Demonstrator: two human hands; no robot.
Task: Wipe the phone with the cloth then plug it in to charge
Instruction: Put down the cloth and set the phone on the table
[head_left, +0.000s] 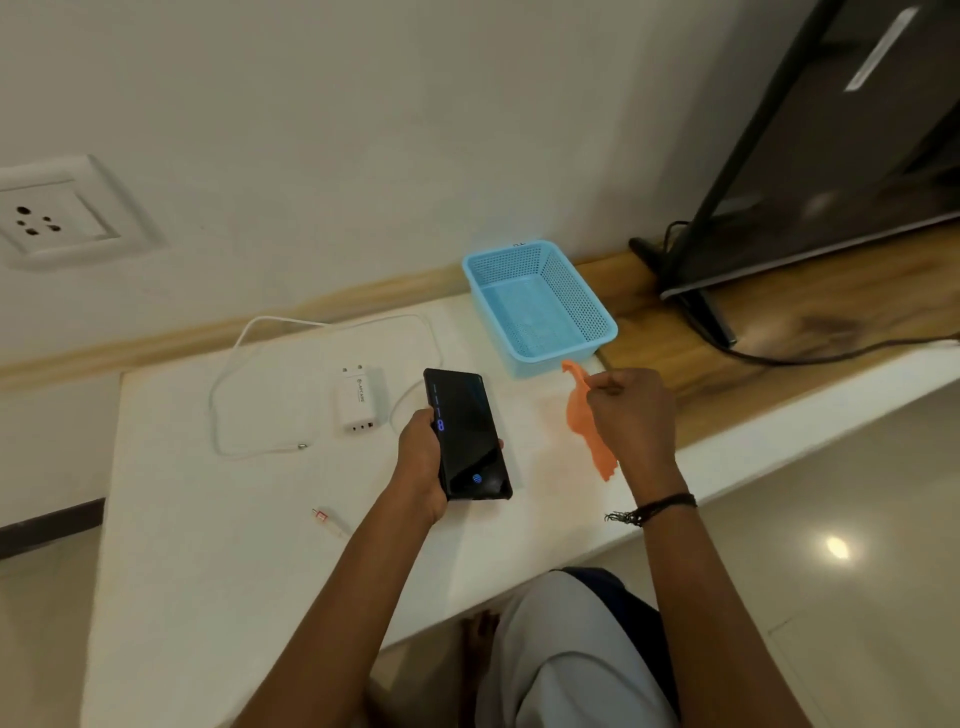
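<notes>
White counter (260, 545) against wall, near edge beside my knees. My left hand (423, 462) grips phone (467, 434); right hand (631, 415) pinches orange cloth (587, 421). Blue basket (540, 304) far right.

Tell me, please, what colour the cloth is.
Orange; the cloth shows best in the head view.

The cloth (592, 426) is blurred and partly hidden behind the right hand (631, 415). The left hand (423, 462) covers the phone's (467, 434) left edge. At 2 o'clock, the television (831, 145) is cut off by the frame edge.
</notes>
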